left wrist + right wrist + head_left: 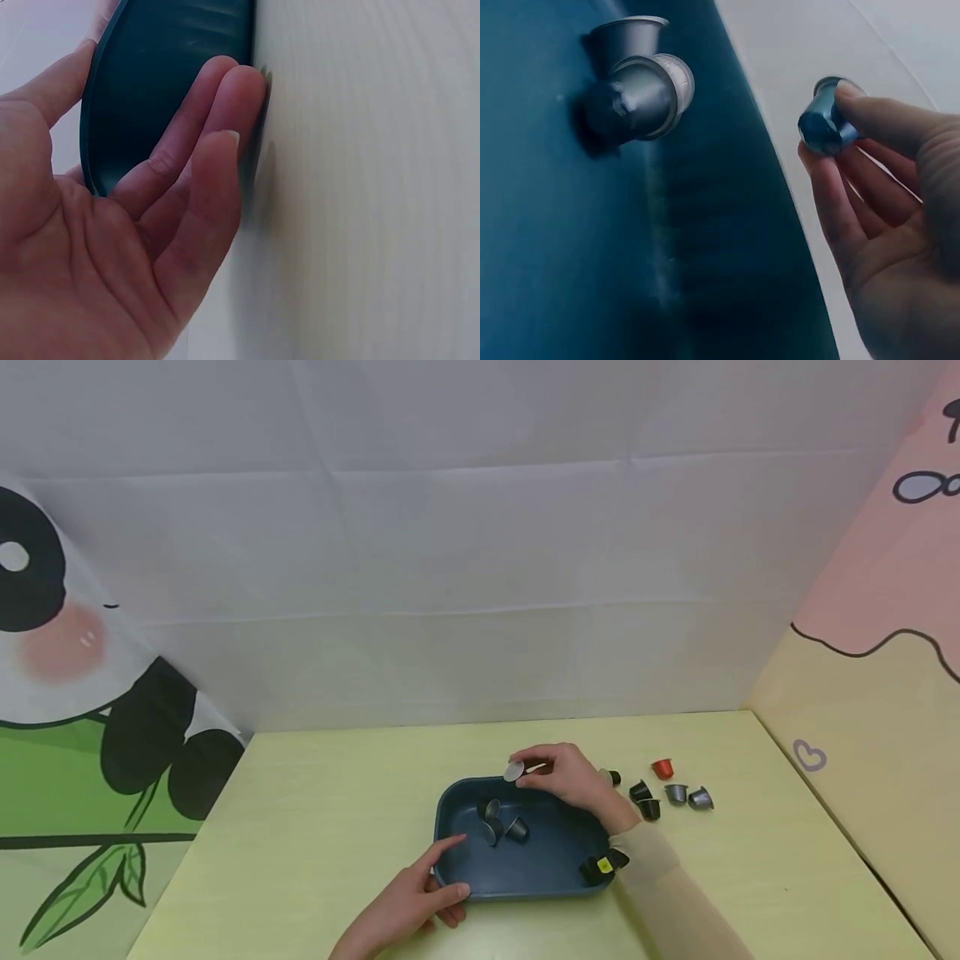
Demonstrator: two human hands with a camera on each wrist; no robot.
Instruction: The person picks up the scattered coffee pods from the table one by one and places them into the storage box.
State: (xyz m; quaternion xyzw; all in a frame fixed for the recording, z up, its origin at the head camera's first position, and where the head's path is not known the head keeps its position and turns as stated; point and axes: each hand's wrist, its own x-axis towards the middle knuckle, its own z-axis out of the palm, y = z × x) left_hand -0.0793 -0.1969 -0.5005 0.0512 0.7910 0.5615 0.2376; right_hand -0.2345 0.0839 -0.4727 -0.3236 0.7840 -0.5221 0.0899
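Above the far rim of a dark blue tray (555, 868), my right hand (566, 774) pinches a coffee capsule (829, 120) between thumb and fingertips. Its pale lid faces left in the head view, and its bluish metallic body shows in the right wrist view. My left hand (412, 889) holds the tray's near left corner, thumb and index finger at the rim. In the left wrist view its other fingers (214, 172) bend along the outer wall. Several dark grey capsules (517, 829) lie inside the tray, toward its left half.
On the pale yellow table (337, 793), right of the tray, are a red capsule (662, 768), black capsules (649, 809) and silver-grey capsules (701, 798). A black item with a yellow patch (604, 865) sits at the tray's near right corner. A white wall sheet stands behind.
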